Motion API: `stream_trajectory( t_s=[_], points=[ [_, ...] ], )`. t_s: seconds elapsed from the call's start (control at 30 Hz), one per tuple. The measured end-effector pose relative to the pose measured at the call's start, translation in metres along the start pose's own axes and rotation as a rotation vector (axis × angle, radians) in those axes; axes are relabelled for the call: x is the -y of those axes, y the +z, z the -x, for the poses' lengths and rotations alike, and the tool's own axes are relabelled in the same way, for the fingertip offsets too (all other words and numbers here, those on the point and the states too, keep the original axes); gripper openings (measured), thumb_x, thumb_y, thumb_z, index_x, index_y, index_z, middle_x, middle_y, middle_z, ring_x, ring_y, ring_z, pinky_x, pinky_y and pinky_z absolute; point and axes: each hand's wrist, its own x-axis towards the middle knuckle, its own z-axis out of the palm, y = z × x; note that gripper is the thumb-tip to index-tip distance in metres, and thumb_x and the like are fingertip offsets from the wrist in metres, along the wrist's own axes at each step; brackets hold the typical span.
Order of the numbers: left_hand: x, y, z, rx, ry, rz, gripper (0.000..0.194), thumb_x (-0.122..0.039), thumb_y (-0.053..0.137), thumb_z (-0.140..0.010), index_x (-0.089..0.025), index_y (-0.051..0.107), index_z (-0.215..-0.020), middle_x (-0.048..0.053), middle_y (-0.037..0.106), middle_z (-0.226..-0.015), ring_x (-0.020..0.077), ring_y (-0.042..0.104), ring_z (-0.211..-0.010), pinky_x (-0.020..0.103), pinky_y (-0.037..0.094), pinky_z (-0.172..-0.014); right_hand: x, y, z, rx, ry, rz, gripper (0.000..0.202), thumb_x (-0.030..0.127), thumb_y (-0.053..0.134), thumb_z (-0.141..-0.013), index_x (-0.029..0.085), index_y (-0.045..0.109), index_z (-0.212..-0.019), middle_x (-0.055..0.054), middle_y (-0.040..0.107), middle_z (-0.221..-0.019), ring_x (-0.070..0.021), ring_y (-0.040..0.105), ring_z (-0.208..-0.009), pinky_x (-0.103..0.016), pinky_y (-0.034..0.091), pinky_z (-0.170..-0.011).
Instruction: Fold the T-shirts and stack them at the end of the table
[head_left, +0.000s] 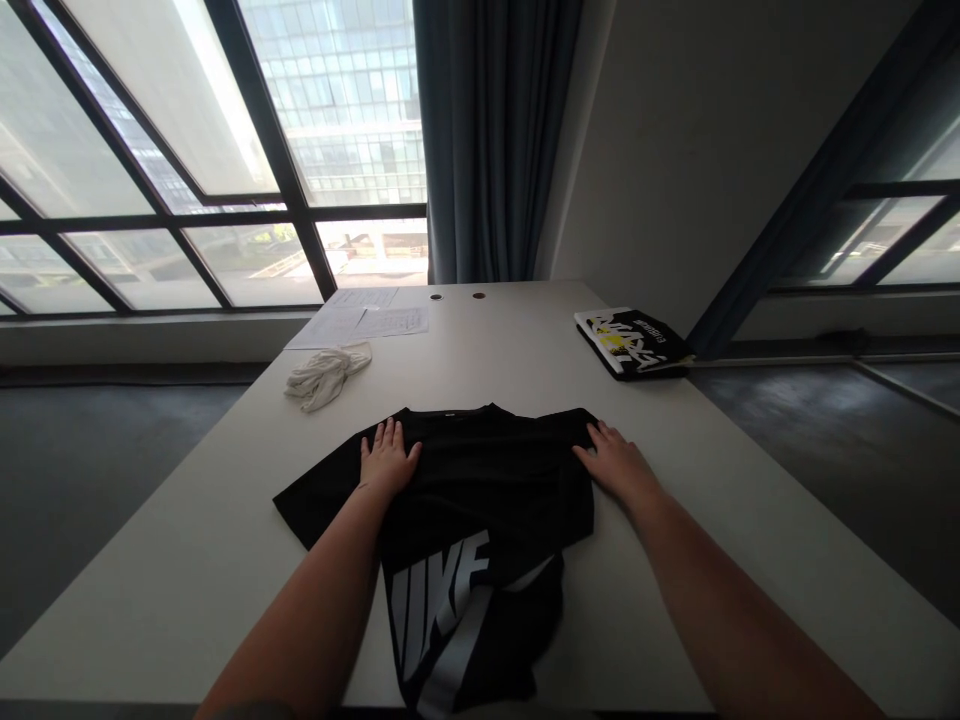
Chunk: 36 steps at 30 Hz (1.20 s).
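A black T-shirt (480,480) with a large grey print lies spread on the white table (630,620), its collar pointing away from me. The left sleeve is stretched out flat, while the lower right part of the shirt is bunched and folded over. My left hand (386,458) rests flat on the left shoulder of the shirt, fingers spread. On the opposite shoulder, at the edge of the right sleeve, lies my right hand (616,462) with its fingers apart. The shirt's bottom hem runs toward the near table edge and is partly out of view.
A crumpled white cloth (328,375) lies beyond the left sleeve. Behind it are several paper sheets (360,322). Folded black garments with white and yellow print (634,343) sit at the right table edge. Two small round discs (478,296) are near the far edge.
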Motion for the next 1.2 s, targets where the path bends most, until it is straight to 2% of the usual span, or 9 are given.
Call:
stream_trajectory(
  t_s=[0.13,0.23,0.33,0.43,0.57,0.7,0.87,1.03,1.2],
  points=[
    [0.000,-0.005,0.007,0.049,0.022,-0.021,0.074,-0.056,0.029,-0.102,-0.014,0.029,-0.163,0.010,0.014,-0.171,0.0300,0.013,-0.159,0.059,0.013,-0.126,0.007,-0.020,0.014,-0.028,0.041,0.054,0.058,0.049,0.041,-0.101,0.015,0.056,-0.146,-0.020,0.048,-0.155,-0.0349,0.048,-0.138,-0.057,0.038,-0.110],
    [0.000,-0.006,0.018,0.027,0.048,-0.053,0.072,-0.055,0.034,-0.101,-0.015,0.033,-0.161,0.011,0.018,-0.171,0.0339,0.015,-0.158,0.062,0.015,-0.125,0.007,-0.039,0.028,-0.019,0.096,0.121,0.052,0.046,0.039,-0.101,0.012,0.076,-0.116,-0.024,0.069,-0.122,-0.0372,0.064,-0.113,-0.054,0.046,-0.094],
    [-0.005,-0.008,0.028,-0.082,0.176,-0.064,0.064,-0.049,0.040,-0.101,-0.021,0.040,-0.158,0.008,0.025,-0.169,0.0330,0.020,-0.157,0.060,0.017,-0.125,0.006,-0.054,0.038,0.062,0.169,0.149,0.052,0.046,0.040,-0.101,0.013,0.080,-0.096,-0.022,0.072,-0.100,-0.0362,0.068,-0.099,-0.051,0.048,-0.086],
    [-0.014,-0.010,0.030,-0.193,0.261,-0.020,0.057,-0.046,0.039,-0.102,-0.026,0.045,-0.155,0.006,0.035,-0.166,0.0277,0.030,-0.154,0.051,0.023,-0.126,0.012,-0.061,0.037,-0.021,0.078,0.151,0.039,0.041,0.049,-0.099,0.018,0.080,-0.099,-0.020,0.070,-0.110,-0.0355,0.064,-0.106,-0.045,0.049,-0.083],
    [-0.021,-0.004,0.026,-0.133,0.225,-0.006,0.056,-0.046,0.039,-0.103,-0.026,0.046,-0.154,0.007,0.039,-0.164,0.0295,0.033,-0.153,0.054,0.026,-0.124,0.027,-0.059,0.014,-0.143,-0.031,0.071,0.032,0.036,0.054,-0.098,0.019,0.076,-0.114,-0.017,0.068,-0.117,-0.0309,0.063,-0.107,-0.039,0.049,-0.086],
    [-0.017,0.002,0.022,-0.071,0.226,-0.026,0.058,-0.046,0.038,-0.103,-0.027,0.041,-0.157,0.005,0.032,-0.167,0.0283,0.028,-0.155,0.054,0.022,-0.125,0.036,-0.052,-0.017,0.038,-0.276,-0.037,0.041,0.024,0.065,-0.090,0.021,0.071,-0.130,-0.012,0.068,-0.128,-0.0239,0.064,-0.111,-0.030,0.046,-0.094],
    [-0.012,0.001,0.023,-0.064,0.233,-0.022,0.057,-0.047,0.038,-0.103,-0.028,0.041,-0.158,0.004,0.032,-0.167,0.0268,0.027,-0.155,0.052,0.022,-0.126,0.031,-0.054,-0.030,0.220,-0.302,-0.082,0.026,0.017,0.066,-0.082,0.022,0.080,-0.103,-0.007,0.077,-0.102,-0.0230,0.070,-0.095,-0.029,0.046,-0.079],
    [-0.014,0.001,0.022,-0.074,0.205,-0.027,0.057,-0.047,0.038,-0.104,-0.027,0.042,-0.157,0.006,0.033,-0.167,0.0276,0.029,-0.155,0.052,0.022,-0.125,-0.010,-0.075,-0.022,-0.156,-0.052,-0.212,0.028,0.026,0.056,-0.093,0.017,0.078,-0.108,-0.016,0.075,-0.095,-0.0314,0.068,-0.091,-0.040,0.047,-0.078],
    [-0.020,-0.002,0.024,-0.139,0.141,-0.058,0.062,-0.048,0.034,-0.104,-0.015,0.042,-0.157,0.013,0.032,-0.167,0.0298,0.028,-0.155,0.052,0.022,-0.126,-0.026,-0.078,-0.010,-0.457,0.044,-0.111,0.043,0.030,0.049,-0.094,0.018,0.067,-0.132,-0.022,0.064,-0.124,-0.0438,0.058,-0.114,-0.055,0.049,-0.088]
  ],
)
